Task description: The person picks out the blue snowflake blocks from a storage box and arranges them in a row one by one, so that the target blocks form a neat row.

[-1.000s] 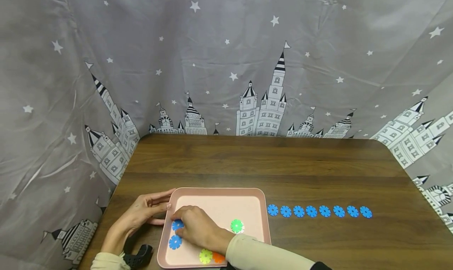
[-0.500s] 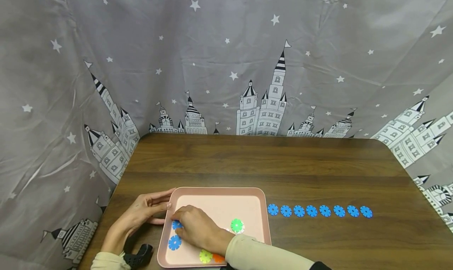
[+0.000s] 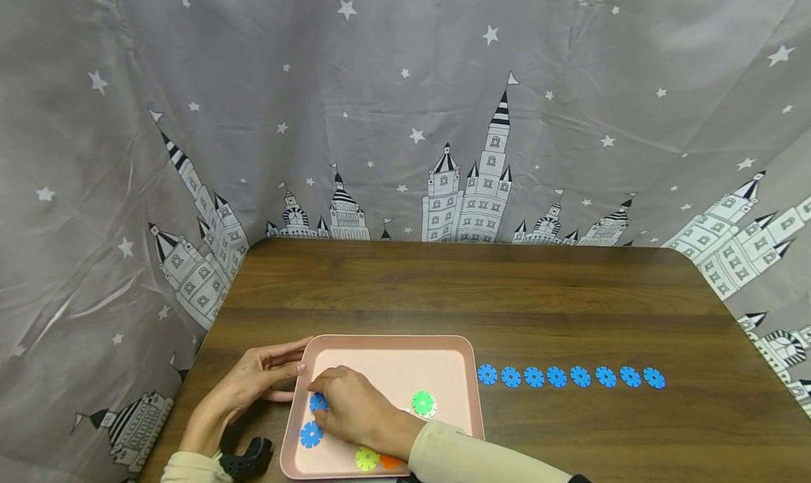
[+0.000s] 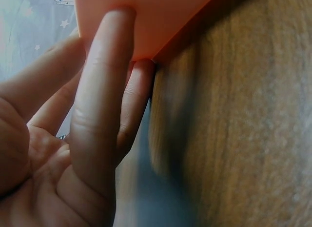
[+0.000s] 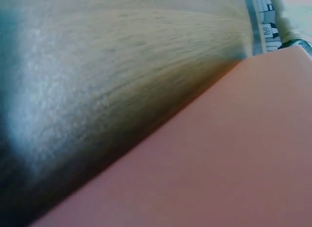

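In the head view, a pink tray (image 3: pixel 393 349) lies at the table's front. My left hand (image 3: pixel 253 374) rests against its left side; the left wrist view shows fairly straight fingers (image 4: pixel 105 80) touching the pink outer wall. Inside the tray my right hand (image 3: pixel 355 405) has its thumb and index finger about a notched blue disc (image 3: pixel 318 402), seemingly pinching it; part of the disc is hidden. Just below lies another blue disc (image 3: pixel 310 434). The right wrist view shows the tray wall (image 5: pixel 219 154) but no fingers.
A row of several blue discs (image 3: pixel 557 377) runs rightward from the tray across the wooden table (image 3: pixel 443 286). The tray also holds a green disc (image 3: pixel 423 403), a yellow disc (image 3: pixel 367 458) and a partly covered orange disc (image 3: pixel 389 462). A grey curtain (image 3: pixel 253 46) hangs behind.
The right hand stays nearly in place; the blue disc at its fingertips has shifted only slightly. The left hand and tray hold still.
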Motion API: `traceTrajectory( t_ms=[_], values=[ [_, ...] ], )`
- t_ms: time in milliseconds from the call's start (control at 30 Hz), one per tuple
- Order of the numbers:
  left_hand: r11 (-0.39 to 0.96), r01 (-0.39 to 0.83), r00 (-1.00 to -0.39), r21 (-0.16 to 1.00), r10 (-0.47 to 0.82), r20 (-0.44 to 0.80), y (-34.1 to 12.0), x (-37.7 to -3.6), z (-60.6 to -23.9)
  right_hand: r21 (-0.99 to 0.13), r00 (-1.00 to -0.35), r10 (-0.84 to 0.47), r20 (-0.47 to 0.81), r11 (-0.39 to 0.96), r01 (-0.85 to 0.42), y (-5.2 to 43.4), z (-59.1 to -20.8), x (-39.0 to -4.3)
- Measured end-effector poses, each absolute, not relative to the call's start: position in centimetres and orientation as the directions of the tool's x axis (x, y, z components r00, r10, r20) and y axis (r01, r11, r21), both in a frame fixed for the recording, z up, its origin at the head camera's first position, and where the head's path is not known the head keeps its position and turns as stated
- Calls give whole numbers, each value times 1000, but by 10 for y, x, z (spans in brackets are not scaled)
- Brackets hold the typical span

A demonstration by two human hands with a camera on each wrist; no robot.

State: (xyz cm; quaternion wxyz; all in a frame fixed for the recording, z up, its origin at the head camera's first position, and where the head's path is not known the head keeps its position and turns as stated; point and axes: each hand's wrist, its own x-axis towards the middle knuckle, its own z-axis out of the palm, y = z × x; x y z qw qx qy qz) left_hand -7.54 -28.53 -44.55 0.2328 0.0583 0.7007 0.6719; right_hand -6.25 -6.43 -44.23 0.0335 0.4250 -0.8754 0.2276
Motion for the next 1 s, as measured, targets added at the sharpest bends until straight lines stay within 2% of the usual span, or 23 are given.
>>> traceTrajectory(
  t_ms=[267,433,767,1000],
  values=[
    [90,-244,-885,966,388,-259,-285,-76,-446,-492,-701,-685,198,549,-676,-40,-427,-59],
    [94,-254,-886,963,376,-270,-285,-77,-447,-536,-732,-646,218,547,-643,-17,-420,-60],
    [92,-237,-889,967,381,-254,-285,-77,-446,-526,-748,-631,205,573,-628,11,-415,-59],
    [108,-249,-888,962,370,-272,-284,-77,-448,-534,-760,-602,247,569,-625,37,-413,-59]
  ],
)
